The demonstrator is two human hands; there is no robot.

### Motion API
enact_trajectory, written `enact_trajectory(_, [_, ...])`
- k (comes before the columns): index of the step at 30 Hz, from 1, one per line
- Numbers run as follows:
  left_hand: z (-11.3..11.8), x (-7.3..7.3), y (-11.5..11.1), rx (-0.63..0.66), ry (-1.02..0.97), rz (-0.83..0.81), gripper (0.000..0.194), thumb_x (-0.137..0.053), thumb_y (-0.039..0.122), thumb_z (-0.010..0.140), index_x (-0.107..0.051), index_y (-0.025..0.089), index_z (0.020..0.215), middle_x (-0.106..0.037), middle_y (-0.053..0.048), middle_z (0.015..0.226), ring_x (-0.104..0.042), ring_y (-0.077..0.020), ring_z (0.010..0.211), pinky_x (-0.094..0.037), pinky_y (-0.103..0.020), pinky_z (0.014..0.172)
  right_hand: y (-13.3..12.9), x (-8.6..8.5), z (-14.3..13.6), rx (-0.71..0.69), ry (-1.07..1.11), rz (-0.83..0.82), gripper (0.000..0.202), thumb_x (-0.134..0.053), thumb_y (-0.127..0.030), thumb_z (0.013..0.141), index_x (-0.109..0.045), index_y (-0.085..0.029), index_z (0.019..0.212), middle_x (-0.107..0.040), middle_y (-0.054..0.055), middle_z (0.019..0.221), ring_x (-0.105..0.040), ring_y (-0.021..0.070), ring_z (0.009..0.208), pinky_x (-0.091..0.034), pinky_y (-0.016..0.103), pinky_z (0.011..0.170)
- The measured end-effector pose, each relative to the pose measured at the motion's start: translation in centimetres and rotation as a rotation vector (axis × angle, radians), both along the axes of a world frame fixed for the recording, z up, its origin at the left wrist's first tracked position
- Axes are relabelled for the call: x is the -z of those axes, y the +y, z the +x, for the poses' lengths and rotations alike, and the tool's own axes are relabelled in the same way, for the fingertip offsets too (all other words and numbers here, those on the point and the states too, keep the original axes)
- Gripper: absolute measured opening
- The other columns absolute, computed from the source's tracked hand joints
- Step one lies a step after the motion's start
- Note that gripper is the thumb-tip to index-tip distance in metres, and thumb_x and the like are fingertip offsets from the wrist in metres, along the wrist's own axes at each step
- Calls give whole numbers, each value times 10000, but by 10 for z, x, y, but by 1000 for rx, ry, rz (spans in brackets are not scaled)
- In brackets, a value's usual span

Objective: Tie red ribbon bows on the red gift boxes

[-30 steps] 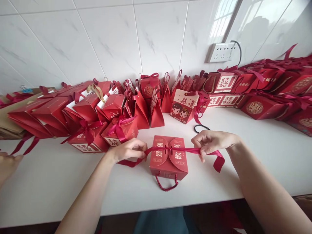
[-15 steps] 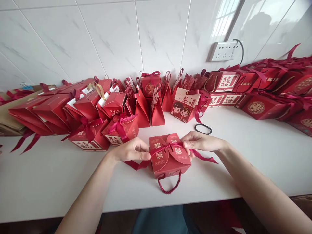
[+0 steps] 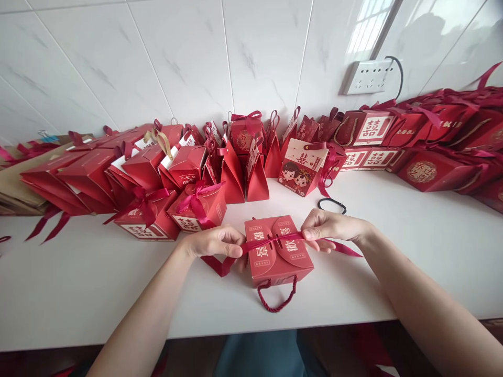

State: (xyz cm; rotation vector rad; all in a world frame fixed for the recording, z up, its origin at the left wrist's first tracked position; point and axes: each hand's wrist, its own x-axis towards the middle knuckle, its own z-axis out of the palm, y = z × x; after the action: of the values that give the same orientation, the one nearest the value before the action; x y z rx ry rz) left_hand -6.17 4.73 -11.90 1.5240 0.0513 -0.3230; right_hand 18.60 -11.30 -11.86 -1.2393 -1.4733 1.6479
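Observation:
A red gift box [image 3: 278, 262] with a rope handle [image 3: 277, 306] stands on the white table in front of me. A dark red ribbon [image 3: 286, 237] runs across its top, crossing at the middle of the closed flaps. My left hand [image 3: 216, 243] pinches one side of the ribbon at the box's left edge, and a loose end hangs down below it. On the right, my right hand [image 3: 334, 229] pinches the other side, its tail trailing out past the fingers. Between both hands the ribbon looks stretched and fairly straight.
Two red boxes with tied bows [image 3: 147, 214] stand just left of my left hand. Several more red boxes and bags line the tiled wall. A black hair tie [image 3: 332, 206] lies behind my right hand. A white power strip [image 3: 369, 77] is on the wall.
Both hands have drawn the ribbon tighter and straighter across the box top, the right hand shifting slightly right. The view has turned a little.

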Motion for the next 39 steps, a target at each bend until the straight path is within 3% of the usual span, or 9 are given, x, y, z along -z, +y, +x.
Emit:
enact_trajectory(3, [-1, 0, 0, 3, 8, -12, 408, -686, 511, 745, -570, 144, 609, -612, -27, 545, -538, -112, 526, -424, -214, 542, 0, 0, 1, -17, -32, -8, 456, -655, -511, 779, -609, -114, 560, -460, -38, 401, -414, 58, 362, -273, 189, 368])
enact_trajectory(8, [-1, 0, 0, -39, -4, 30, 413, -693, 492, 739, -552, 139, 579, -558, 3, 538, -456, -80, 494, -381, -195, 501, -5, -7, 0, 20, -80, 66, 412, -631, -476, 818, -661, -101, 652, -531, -6, 505, -485, 78, 474, -389, 206, 480])
enact_trajectory(14, [0, -6, -3, -63, -40, 64, 364, -688, 453, 743, -587, 144, 581, -453, 33, 481, -420, -87, 494, -377, -205, 494, -15, -20, -5, 215, -1, 441, 376, -622, -443, 841, -671, -127, 643, -599, 71, 774, -537, 137, 665, -462, 283, 610])
enact_trajectory(20, [1, -8, -6, -64, -34, 88, 363, -692, 446, 737, -581, 143, 572, -525, 12, 531, -457, -90, 525, -367, -204, 500, -21, -21, -44, 314, 92, 647, 209, -620, -342, 862, -749, -214, 758, -648, 98, 1153, -626, 235, 960, -514, 372, 782])
enact_trajectory(23, [-2, -5, -5, -91, -20, 70, 383, -705, 434, 725, -530, 143, 548, -567, -5, 557, -484, -94, 527, -372, -207, 496, -18, -18, -62, 446, 37, 688, 220, -610, -340, 868, -752, -202, 773, -700, 99, 964, -640, 212, 840, -520, 320, 687])
enact_trajectory(27, [-10, -14, -9, -148, 51, 29, 403, -684, 478, 722, -503, 145, 586, -586, -18, 565, -479, -89, 445, -338, -202, 412, -10, -12, -71, 563, -70, 748, 226, -624, -327, 856, -722, -170, 725, -619, 55, 715, -559, 144, 628, -461, 262, 564])
enact_trajectory(30, [-15, -33, -21, -308, 81, 190, 353, -613, 475, 789, -537, 138, 713, -609, -21, 646, -438, -62, 424, -270, -184, 383, -7, -9, -73, 530, -124, 780, 258, -550, -331, 903, -708, -168, 780, -599, 57, 762, -559, 141, 667, -465, 259, 603])
enact_trajectory(33, [-19, -56, -36, -461, 107, 455, 261, -544, 417, 856, -552, 161, 903, -601, 5, 695, -459, -74, 511, -318, -186, 467, -8, -8, -73, 484, -178, 811, 292, -463, -322, 947, -685, -165, 840, -592, 64, 808, -565, 145, 716, -471, 263, 650])
enact_trajectory(39, [-21, -80, -62, -460, 44, 928, 227, -575, 374, 823, -589, 220, 989, -618, 18, 787, -556, -132, 667, -371, -202, 564, -7, -6, -73, 511, -197, 786, 256, -492, -320, 924, -662, -173, 801, -631, 64, 813, -593, 159, 738, -484, 282, 686])
